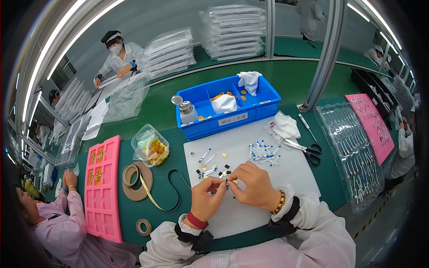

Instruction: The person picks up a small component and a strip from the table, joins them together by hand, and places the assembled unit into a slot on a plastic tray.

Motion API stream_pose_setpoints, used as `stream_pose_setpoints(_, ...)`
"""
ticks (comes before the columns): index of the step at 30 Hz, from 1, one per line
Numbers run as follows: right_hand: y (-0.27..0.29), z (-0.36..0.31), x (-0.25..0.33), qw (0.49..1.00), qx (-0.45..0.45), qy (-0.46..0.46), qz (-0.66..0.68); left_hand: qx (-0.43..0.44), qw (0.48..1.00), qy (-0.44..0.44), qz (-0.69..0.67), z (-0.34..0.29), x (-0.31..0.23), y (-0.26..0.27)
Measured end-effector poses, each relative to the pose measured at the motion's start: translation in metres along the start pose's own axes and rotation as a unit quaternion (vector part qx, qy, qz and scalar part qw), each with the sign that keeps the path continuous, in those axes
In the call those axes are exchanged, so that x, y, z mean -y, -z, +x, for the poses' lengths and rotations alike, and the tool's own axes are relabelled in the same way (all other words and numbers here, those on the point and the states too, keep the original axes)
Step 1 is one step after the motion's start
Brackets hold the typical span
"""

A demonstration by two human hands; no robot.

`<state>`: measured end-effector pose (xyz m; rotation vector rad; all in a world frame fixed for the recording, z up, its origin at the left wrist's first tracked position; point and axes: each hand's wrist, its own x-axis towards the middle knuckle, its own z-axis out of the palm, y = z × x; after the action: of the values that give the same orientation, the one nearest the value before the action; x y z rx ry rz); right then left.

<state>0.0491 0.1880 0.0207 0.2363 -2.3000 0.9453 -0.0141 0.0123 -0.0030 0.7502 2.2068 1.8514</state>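
Over the white mat (268, 214), my left hand (206, 197) and my right hand (255, 186) meet fingertip to fingertip. Both pinch a tiny black piece (227, 180), and a bit of blue shows just below it. The fingers hide most of its shape. Small white strips with blue ends (264, 152) lie in a loose pile beyond my right hand. Past my left hand are scattered a few more strips, little black pieces and a small yellow piece (224, 155).
A blue divided bin (232, 119) holds a metal-topped bottle (187, 111) and white cloths. Scissors (308, 149) and a screwdriver (306, 126) lie right, by a clear tray of strips (351, 156). Left are tape rolls (136, 181), a clear tub (151, 145), a pink tray (102, 190) and a co-worker (67, 223).
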Motion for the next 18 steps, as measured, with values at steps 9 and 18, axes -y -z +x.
stream_pose_setpoints(9, 0.000, -0.001, 0.001, 1.000, 0.010, 0.000, -0.002, 0.018, 0.999, -0.011, 0.045, -0.002, -0.012, 0.001)
stream_pose_setpoints(18, -0.002, 0.000, -0.001, 1.000, 0.018, 0.012, 0.004, 0.022, 0.999, -0.012, 0.044, -0.002, -0.013, 0.002)
